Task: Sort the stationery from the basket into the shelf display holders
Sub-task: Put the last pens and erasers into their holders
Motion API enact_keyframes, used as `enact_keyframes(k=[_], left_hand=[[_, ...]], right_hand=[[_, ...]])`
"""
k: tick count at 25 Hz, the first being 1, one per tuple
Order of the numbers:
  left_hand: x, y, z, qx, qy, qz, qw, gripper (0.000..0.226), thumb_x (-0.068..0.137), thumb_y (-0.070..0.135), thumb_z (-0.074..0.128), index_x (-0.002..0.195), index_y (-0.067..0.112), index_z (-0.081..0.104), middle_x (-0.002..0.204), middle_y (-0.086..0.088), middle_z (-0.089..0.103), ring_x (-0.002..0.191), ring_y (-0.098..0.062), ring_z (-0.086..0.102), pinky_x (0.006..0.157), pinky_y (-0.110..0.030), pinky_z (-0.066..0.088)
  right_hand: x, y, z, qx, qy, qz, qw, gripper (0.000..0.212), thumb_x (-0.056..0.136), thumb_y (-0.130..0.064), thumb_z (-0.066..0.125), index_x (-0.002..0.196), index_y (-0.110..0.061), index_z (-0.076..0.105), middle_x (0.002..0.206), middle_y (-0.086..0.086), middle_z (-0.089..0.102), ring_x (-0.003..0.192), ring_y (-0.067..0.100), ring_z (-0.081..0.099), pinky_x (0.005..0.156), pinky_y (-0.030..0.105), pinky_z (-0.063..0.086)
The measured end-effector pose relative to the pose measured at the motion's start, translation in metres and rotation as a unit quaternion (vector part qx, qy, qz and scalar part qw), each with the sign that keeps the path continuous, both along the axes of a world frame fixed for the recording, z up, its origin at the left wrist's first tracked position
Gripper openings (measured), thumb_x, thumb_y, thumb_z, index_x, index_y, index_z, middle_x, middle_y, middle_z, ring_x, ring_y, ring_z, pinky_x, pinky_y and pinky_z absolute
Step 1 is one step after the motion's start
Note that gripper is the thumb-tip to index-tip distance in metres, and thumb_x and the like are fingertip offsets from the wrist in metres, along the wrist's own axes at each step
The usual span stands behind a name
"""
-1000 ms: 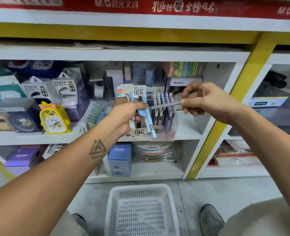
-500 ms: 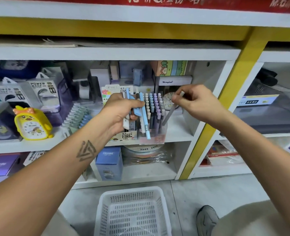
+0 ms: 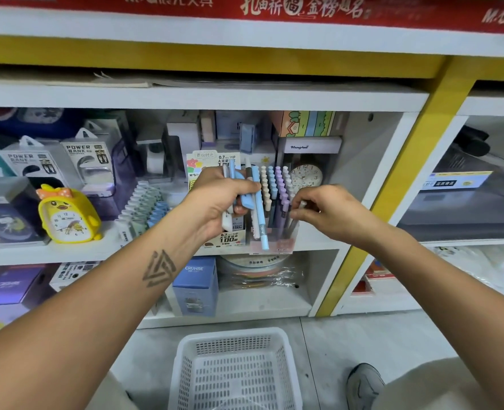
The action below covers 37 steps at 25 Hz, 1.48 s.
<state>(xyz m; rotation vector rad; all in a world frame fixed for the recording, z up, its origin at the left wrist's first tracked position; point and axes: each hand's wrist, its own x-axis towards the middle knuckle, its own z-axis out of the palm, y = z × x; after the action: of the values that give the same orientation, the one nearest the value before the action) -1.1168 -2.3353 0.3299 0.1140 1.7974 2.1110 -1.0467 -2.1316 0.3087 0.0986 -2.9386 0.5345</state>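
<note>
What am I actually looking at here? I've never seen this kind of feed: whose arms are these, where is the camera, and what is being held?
There is no machine: a person works with bare hands, and the single picture comes from a wide-angle camera worn on their head, looking forward and down at a shop shelf.

The left hand grips a bundle of pastel blue and white pens. The right hand pinches one grey pen and angles it into the clear plastic display holder on the white shelf, which already holds rows of pastel-capped pens.

Also on the shelf: a yellow duck-shaped alarm clock and boxed power banks. On the floor below sits the white perforated plastic basket; what shows of it looks empty.
</note>
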Motion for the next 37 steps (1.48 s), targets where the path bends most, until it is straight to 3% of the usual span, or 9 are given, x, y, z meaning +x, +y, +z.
enact_keyframes(k=[5,10,12,14,16,19,25,31,37], left_hand=[[0.0,-0.002,0.001,-0.003,0.001,0.001,1.0,0.021,0.077,-0.011,0.071,0.082,0.003,0.056,0.066,-0.015,0.063,0.045,-0.018,0.055,0.039,-0.021,0.034],[0.001,-0.001,0.002,0.002,-0.001,0.0,1.0,0.022,0.076,-0.01,0.072,0.084,0.004,0.057,0.069,-0.017,0.064,0.047,-0.019,0.056,0.04,-0.022,0.034],[0.0,-0.001,0.002,0.008,0.0,0.002,1.0,0.023,0.076,-0.009,0.073,0.085,0.004,0.056,0.069,-0.017,0.065,0.046,-0.019,0.056,0.039,-0.02,0.034],[0.0,0.0,0.003,0.016,0.001,0.008,1.0,0.021,0.077,-0.008,0.073,0.084,0.004,0.057,0.067,-0.016,0.065,0.046,-0.019,0.056,0.039,-0.02,0.035],[0.0,0.0,0.003,0.023,0.012,0.024,0.999,0.017,0.077,-0.007,0.073,0.08,0.001,0.059,0.061,-0.014,0.064,0.045,-0.02,0.057,0.04,-0.02,0.038],[-0.005,-0.002,0.003,0.025,0.041,0.06,0.997,0.013,0.077,-0.005,0.074,0.079,-0.003,0.061,0.058,-0.012,0.063,0.044,-0.02,0.056,0.039,-0.022,0.036],[-0.019,-0.02,0.008,-0.008,0.036,0.094,0.995,0.012,0.081,-0.005,0.071,0.081,-0.003,0.059,0.072,-0.022,0.063,0.05,-0.023,0.055,0.038,-0.021,0.037],[-0.03,-0.034,0.012,0.006,0.023,0.128,0.991,0.016,0.081,-0.007,0.069,0.078,-0.002,0.054,0.07,-0.022,0.06,0.047,-0.022,0.053,0.038,-0.022,0.036],[-0.016,-0.02,0.007,0.005,0.007,0.068,0.998,0.026,0.079,-0.007,0.071,0.1,-0.007,0.056,0.074,-0.022,0.066,0.05,-0.022,0.057,0.038,-0.023,0.038]], right_hand=[[0.001,0.0,-0.005,-0.054,0.022,-0.027,0.998,0.014,0.1,-0.033,0.057,0.103,-0.025,0.046,0.083,-0.003,0.065,0.075,0.019,0.062,0.066,0.037,0.051],[0.0,-0.007,-0.003,0.101,0.099,-0.02,0.99,0.023,0.1,-0.036,0.058,0.094,-0.017,0.07,0.088,0.001,0.072,0.083,0.026,0.066,0.068,0.042,0.054],[0.0,-0.014,0.005,0.091,0.14,-0.013,0.986,0.03,0.101,-0.037,0.052,0.088,-0.019,0.071,0.083,-0.001,0.072,0.078,0.022,0.065,0.066,0.04,0.053],[0.0,-0.025,0.013,-0.088,0.121,-0.008,0.989,0.022,0.099,-0.036,0.056,0.091,-0.019,0.068,0.075,0.003,0.071,0.068,0.02,0.064,0.061,0.039,0.054],[0.003,-0.038,0.019,-0.312,-0.024,0.018,0.95,0.023,0.093,-0.033,0.069,0.103,-0.014,0.06,0.073,0.01,0.074,0.059,0.018,0.067,0.05,0.03,0.052],[0.004,-0.049,0.015,-0.404,-0.137,0.06,0.903,0.037,0.087,-0.013,0.076,0.114,-0.004,0.053,0.08,0.018,0.075,0.062,0.024,0.069,0.052,0.027,0.052],[-0.006,-0.02,0.023,-0.387,0.035,-0.072,0.919,0.019,0.093,-0.01,0.069,0.111,-0.015,0.076,0.088,0.003,0.073,0.075,0.016,0.059,0.068,0.026,0.048],[-0.003,-0.014,0.032,-0.476,0.066,-0.013,0.877,0.015,0.085,0.002,0.074,0.092,-0.012,0.074,0.084,0.004,0.073,0.077,0.013,0.067,0.075,0.023,0.055],[-0.004,-0.022,0.042,-0.236,0.183,-0.008,0.954,0.013,0.092,-0.008,0.069,0.095,-0.02,0.073,0.079,-0.007,0.067,0.07,0.004,0.058,0.066,0.016,0.049]])
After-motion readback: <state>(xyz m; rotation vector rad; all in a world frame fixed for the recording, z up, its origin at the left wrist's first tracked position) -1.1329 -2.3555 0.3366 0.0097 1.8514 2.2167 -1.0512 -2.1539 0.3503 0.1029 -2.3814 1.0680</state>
